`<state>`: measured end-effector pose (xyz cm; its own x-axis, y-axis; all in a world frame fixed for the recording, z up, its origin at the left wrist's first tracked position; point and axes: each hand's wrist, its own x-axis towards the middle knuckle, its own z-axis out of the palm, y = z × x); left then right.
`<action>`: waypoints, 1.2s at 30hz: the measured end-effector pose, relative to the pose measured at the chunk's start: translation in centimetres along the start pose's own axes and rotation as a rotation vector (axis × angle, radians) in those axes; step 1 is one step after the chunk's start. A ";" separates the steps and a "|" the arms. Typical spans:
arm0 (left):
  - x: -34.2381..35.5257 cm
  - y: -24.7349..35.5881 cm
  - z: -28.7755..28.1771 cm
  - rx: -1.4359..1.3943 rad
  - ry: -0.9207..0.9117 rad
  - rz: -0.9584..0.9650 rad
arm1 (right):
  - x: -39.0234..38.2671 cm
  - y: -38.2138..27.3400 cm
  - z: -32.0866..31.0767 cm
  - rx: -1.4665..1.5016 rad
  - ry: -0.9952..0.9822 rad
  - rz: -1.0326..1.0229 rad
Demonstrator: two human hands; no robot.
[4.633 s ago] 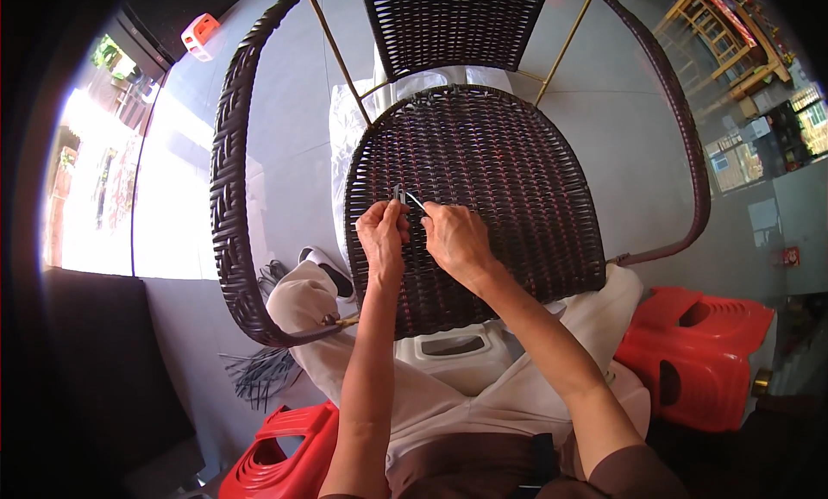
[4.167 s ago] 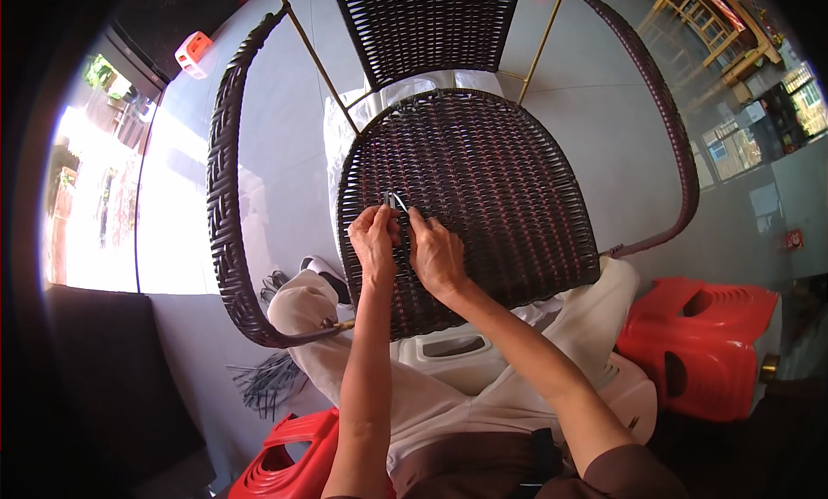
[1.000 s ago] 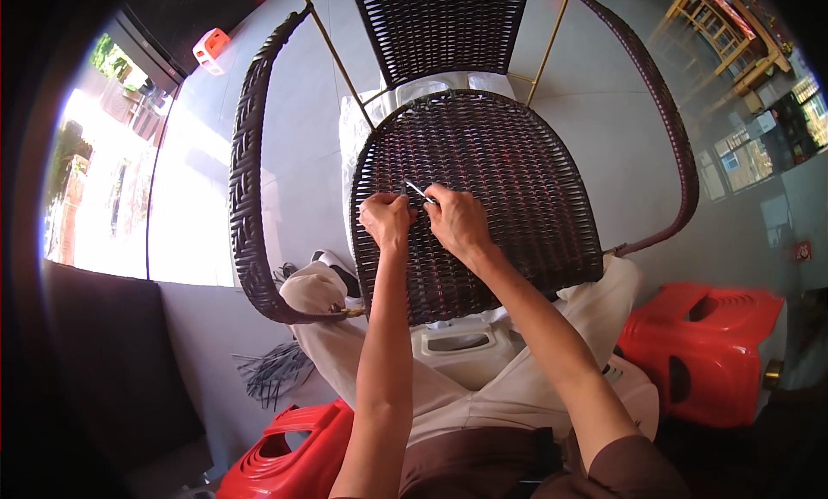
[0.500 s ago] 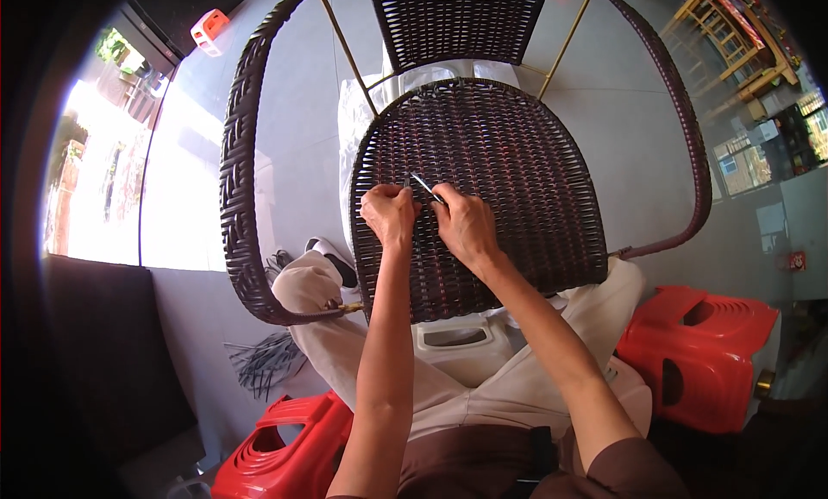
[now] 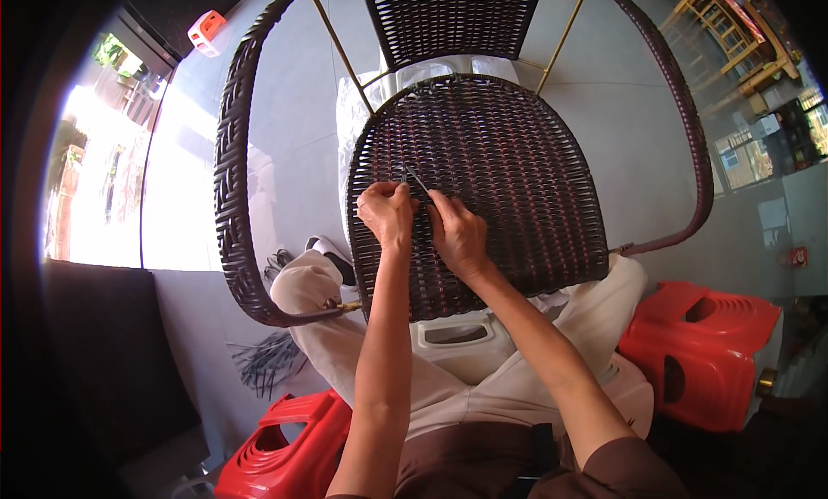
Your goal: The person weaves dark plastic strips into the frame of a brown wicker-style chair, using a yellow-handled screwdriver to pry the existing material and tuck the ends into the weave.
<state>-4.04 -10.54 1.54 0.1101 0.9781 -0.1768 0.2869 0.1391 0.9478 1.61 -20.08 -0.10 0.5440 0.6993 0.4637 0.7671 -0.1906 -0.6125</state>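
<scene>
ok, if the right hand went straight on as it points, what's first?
Likely the woven chair seat, met by the slim metal tool in the right hand; depth at the tip is unclear.

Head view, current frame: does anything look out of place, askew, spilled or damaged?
Only the loose heap of dark strips on the floor beside the person's left leg looks untidy, its ends splayed in several directions. No spill shows, and the woven seat has no obvious break, though fine flaws would be too small to see.

Daylight glares through a wide opening [image 5: 103,188] at left onto grey floor tiles [image 5: 621,128]; red plastic stools [image 5: 711,352] flank both sides, slatted wooden furniture [image 5: 729,37] upper right.
</scene>
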 end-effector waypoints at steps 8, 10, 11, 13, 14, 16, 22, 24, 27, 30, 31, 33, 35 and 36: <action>0.4 0.6 0.4 -0.001 0.008 -0.069 | -0.1 0.3 0.2 0.018 0.036 -0.019; 0.5 0.6 0.6 0.044 0.022 -0.054 | -0.2 0.3 0.2 0.023 0.035 -0.015; 0.7 0.5 0.6 0.046 0.023 -0.054 | -0.2 0.3 0.3 0.028 0.032 -0.013; 0.9 0.1 0.8 0.004 0.028 -0.050 | -0.2 0.2 0.3 0.033 0.027 -0.004; 1.0 0.2 0.9 0.005 0.026 -0.050 | -0.2 0.3 0.2 0.033 0.022 0.004; 1.1 0.6 1.0 0.128 0.021 -0.004 | -0.2 0.6 0.4 0.036 0.030 0.003; 0.8 1.2 0.3 0.168 0.031 0.058 | -0.2 0.3 0.4 0.030 0.027 0.017; 0.8 0.6 0.1 -0.082 -0.070 0.035 | -0.3 0.6 0.4 0.022 0.017 0.029; 0.8 -0.5 -1.2 0.022 -0.088 0.170 | -0.4 0.5 0.4 0.051 0.029 0.020; 0.5 -0.6 -1.7 0.093 -0.089 0.238 | -0.2 0.4 0.4 0.053 0.017 0.026; 0.4 -0.5 -1.9 0.152 -0.086 0.238 | -0.3 0.4 0.5 0.054 0.020 0.022; 0.1 0.2 -1.6 0.209 -0.061 0.237 | -0.3 0.5 0.5 0.052 0.031 0.017; 0.1 0.0 -1.3 0.255 -0.014 0.269 | -0.3 0.6 0.5 0.038 0.017 0.016; 0.4 -0.7 -1.2 0.282 0.016 0.327 | -0.3 0.5 0.6 0.043 0.024 0.016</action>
<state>-5.29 -10.04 1.11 0.2237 0.9664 0.1268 0.4888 -0.2238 0.8432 1.64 -19.99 -0.94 0.5646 0.6792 0.4689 0.7434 -0.1717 -0.6464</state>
